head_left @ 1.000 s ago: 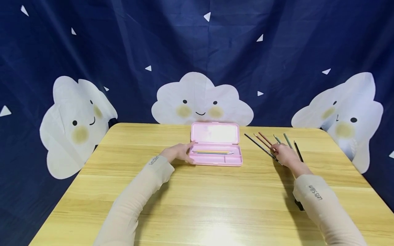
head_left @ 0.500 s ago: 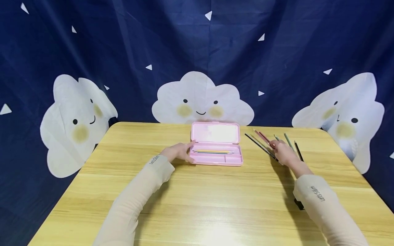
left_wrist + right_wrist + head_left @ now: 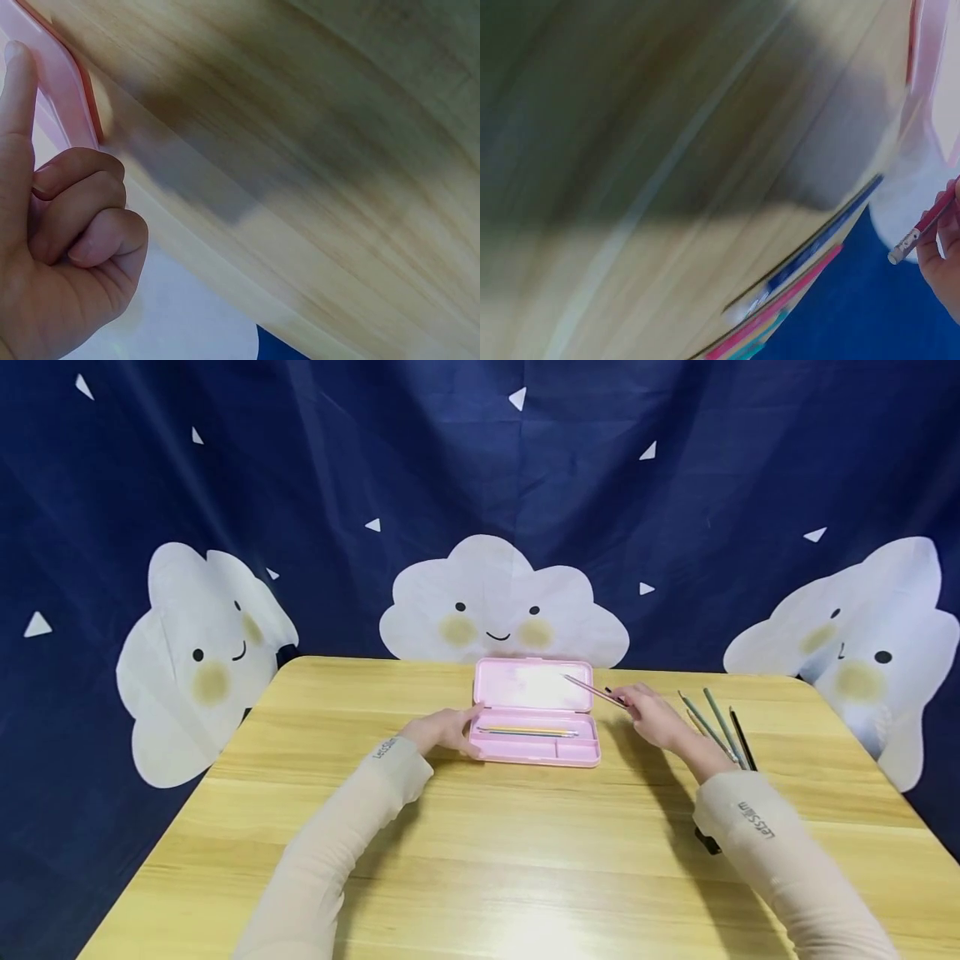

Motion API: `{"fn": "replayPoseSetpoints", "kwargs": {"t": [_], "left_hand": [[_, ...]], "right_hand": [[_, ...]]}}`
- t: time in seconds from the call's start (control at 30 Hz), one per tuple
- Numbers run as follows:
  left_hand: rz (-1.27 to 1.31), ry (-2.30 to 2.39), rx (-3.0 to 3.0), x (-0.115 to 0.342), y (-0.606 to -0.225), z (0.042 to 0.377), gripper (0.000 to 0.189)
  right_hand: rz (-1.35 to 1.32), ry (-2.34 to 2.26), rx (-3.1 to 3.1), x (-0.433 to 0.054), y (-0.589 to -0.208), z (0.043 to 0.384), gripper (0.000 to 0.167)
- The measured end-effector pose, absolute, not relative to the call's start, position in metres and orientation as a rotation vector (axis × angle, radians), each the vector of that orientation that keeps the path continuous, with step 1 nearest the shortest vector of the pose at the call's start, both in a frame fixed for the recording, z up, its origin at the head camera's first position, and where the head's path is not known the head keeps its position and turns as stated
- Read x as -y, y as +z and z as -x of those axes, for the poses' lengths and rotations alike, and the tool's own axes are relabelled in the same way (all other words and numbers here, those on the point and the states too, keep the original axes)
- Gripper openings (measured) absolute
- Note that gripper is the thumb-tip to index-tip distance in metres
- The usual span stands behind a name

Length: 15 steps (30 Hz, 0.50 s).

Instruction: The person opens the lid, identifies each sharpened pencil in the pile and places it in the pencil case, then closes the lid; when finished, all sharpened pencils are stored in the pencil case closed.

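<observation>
A pink pencil case [image 3: 525,750] stands with its lid [image 3: 517,685] raised at the far middle of the table. Yellow and blue pencils [image 3: 525,732] lie in its long compartment. My left hand [image 3: 444,731] grips the case's left end, thumb at the front and a finger near the hinge; in the left wrist view the other fingers are curled beside the pink rim [image 3: 64,82]. Just right of the case, my right hand [image 3: 660,718] pinches a reddish pencil [image 3: 588,687], pointing left across the lid. Its eraser end [image 3: 904,247] shows in the right wrist view.
Several pencils, green ones [image 3: 720,718] and a black one [image 3: 741,735] among them, lie on the wooden table [image 3: 525,835] right of my right hand. A dark-blue curtain [image 3: 330,460] with clouds hangs behind the table's far edge.
My right hand has picked up the reddish pencil and moved left with it toward the case, away from the other pencils. My left hand keeps its place on the case.
</observation>
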<state>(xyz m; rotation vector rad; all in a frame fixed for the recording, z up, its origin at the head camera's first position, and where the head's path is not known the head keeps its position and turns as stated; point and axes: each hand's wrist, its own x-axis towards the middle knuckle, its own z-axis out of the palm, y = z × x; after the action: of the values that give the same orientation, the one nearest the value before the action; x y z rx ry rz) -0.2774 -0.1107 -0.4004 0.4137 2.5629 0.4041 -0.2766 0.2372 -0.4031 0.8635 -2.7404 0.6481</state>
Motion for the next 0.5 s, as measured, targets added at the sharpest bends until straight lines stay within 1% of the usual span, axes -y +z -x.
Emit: {"fn": "replayPoseSetpoints", "kwargs": {"t": [0.17, 0.3, 0.4, 0.5], "left_hand": [[-0.410, 0.405, -2.559, 0.111, -0.399, 0.277, 0.100], [-0.408, 0.406, -2.555, 0.110, -0.399, 0.278, 0.100], [-0.413, 0.396, -2.559, 0.110, -0.399, 0.278, 0.101], [-0.405, 0.391, -2.557, 0.109, -0.399, 0.278, 0.101]], "right_hand": [[-1.011, 0.614, 2.748, -0.210, -0.404, 0.278, 0.032], [-1.110, 0.542, 2.756, -0.189, -0.405, 0.280, 0.027], [-1.135, 0.514, 2.772, -0.174, -0.407, 0.281, 0.024], [-1.133, 0.495, 2.792, -0.162, -0.408, 0.282, 0.025]]}}
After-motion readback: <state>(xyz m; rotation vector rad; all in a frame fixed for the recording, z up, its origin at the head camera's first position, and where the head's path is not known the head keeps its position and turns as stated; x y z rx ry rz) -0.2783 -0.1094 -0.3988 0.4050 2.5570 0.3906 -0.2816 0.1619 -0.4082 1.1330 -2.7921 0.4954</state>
